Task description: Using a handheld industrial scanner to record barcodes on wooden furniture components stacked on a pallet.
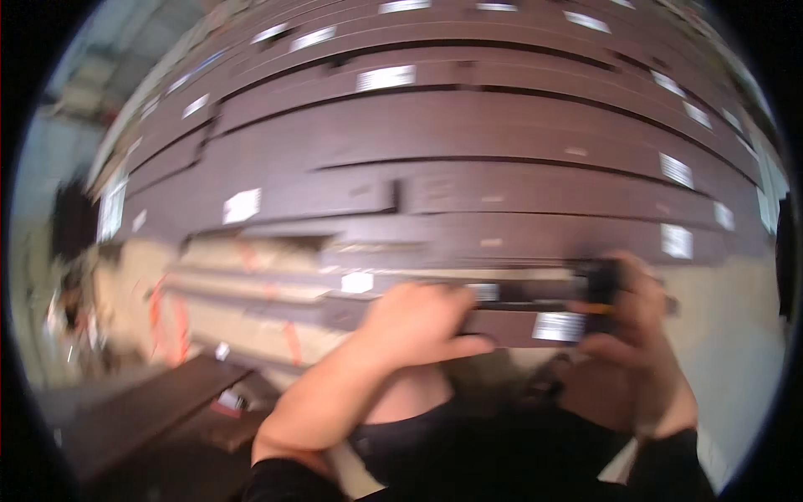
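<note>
Before me lie stacked long brown boards (519, 188) with white labels. My left hand (418, 322) is curled over a narrow brown board (339, 316) at the near side of the stack, thumb below and fingers above. Its fingertips are partly hidden. At the right, my right hand (636, 309) is closed round a black handheld device (600, 289) with a small orange mark. Motion blur hides what kind of device it is. It is close to a white label (559, 326) on the nearest brown board.
Tan layers (251, 255) show between the boards on the left, with orange straps (180, 322) hanging there. More dark brown boards (142, 418) lie at the lower left. Grey floor (732, 360) extends along the right. Blurred clutter (71, 318) stands at the far left.
</note>
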Available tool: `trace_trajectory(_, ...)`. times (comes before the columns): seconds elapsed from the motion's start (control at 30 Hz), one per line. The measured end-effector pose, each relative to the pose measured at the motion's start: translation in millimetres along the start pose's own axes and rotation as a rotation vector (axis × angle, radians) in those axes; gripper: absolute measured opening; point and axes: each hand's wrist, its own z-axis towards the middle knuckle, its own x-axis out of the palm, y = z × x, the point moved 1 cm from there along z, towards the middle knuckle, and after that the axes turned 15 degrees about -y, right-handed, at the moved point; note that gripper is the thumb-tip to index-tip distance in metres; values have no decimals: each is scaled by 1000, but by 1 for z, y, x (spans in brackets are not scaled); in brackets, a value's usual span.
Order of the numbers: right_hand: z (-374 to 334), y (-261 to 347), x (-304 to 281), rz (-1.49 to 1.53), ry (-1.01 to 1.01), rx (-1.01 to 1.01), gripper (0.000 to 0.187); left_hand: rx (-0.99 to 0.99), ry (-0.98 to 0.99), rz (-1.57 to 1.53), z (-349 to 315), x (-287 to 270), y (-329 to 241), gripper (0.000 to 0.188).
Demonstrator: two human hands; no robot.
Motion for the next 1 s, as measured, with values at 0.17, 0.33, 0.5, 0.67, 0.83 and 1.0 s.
trace_trajectory(0.17,-27,-4,-12,-110,-14,37,50,75,6,-132,-2,-8,-2,52)
trace_trajectory(0.33,-51,-26,-11,-162,-162,246,55,95,-6,-246,-13,0,7,52)
trace_trajectory(0.5,-69,-43,-36,-335,-183,198,57,151,92,-310,-7,1,7,58)
trace_trajectory(0.67,-75,-55,-41,-187,-283,205,51,226,130,-302,-7,-4,10,60)
trace_trajectory(0.83,-85,-68,-60,-81,-364,294,50,273,124,-289,-10,-5,18,59)
trace_trajectory(1.0,-79,-61,-59,-83,-423,332,52,275,84,-303,-15,-5,22,57)
